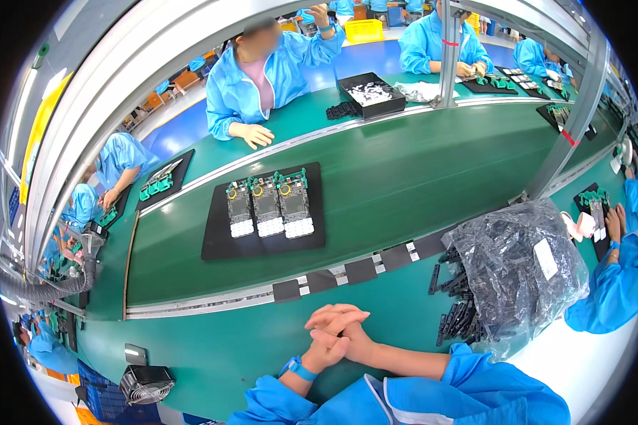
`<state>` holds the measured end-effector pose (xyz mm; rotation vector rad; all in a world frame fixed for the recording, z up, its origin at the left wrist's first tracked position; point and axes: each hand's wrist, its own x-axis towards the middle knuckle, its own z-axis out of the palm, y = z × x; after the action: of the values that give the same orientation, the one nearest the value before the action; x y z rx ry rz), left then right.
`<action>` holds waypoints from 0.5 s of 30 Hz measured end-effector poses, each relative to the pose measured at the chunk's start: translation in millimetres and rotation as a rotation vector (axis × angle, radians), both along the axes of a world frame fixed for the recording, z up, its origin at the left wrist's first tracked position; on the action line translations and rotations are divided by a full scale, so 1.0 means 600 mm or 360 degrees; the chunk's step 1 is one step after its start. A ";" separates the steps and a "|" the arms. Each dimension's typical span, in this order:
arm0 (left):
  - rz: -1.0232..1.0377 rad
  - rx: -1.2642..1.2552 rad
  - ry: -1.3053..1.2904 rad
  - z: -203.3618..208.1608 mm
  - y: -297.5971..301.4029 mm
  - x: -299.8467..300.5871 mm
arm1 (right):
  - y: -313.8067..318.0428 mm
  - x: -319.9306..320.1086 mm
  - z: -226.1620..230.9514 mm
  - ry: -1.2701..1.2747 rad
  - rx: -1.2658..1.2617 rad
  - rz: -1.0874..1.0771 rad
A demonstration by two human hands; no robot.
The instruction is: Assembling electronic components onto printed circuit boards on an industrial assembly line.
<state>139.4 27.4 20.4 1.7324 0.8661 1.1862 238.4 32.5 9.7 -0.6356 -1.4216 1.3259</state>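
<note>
My left hand point(324, 348), a blue band at its wrist, is clasped with my right hand point(354, 338) above the near green worktop point(227, 347). Their fingers are closed around each other, and I see no object in either. Beyond them, on the green conveyor belt point(376, 191), lies a black mat point(216, 241). Three circuit board assemblies point(267, 205) rest on it side by side, with green parts at the top and white pads at the bottom. To the right of my hands is a clear plastic bag point(524, 269) of black parts, with loose black strips point(461, 315) beside it.
A small black fan point(147, 384) stands at the lower left. Metal frame posts point(571, 120) rise at the right. Across the belt sits a person in blue point(262, 85), near a black box of white parts point(371, 95). Another person's sleeve point(613, 283) is at the far right.
</note>
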 end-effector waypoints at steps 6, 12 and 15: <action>-0.0010 0.0050 0.0061 0.018 -0.001 -0.002 | -0.002 -0.001 -0.001 0.0037 -0.0040 0.0000; 0.0011 0.0099 0.0170 0.026 0.003 0.000 | 0.000 0.001 -0.006 0.0002 -0.0004 -0.0029; 0.0018 0.0005 0.0125 0.032 -0.004 -0.003 | 0.000 -0.002 -0.002 0.0009 -0.0001 -0.0012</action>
<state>137.4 24.8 39.3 1.7888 0.9228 1.1336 237.3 32.3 8.3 -0.6365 -1.4128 1.3212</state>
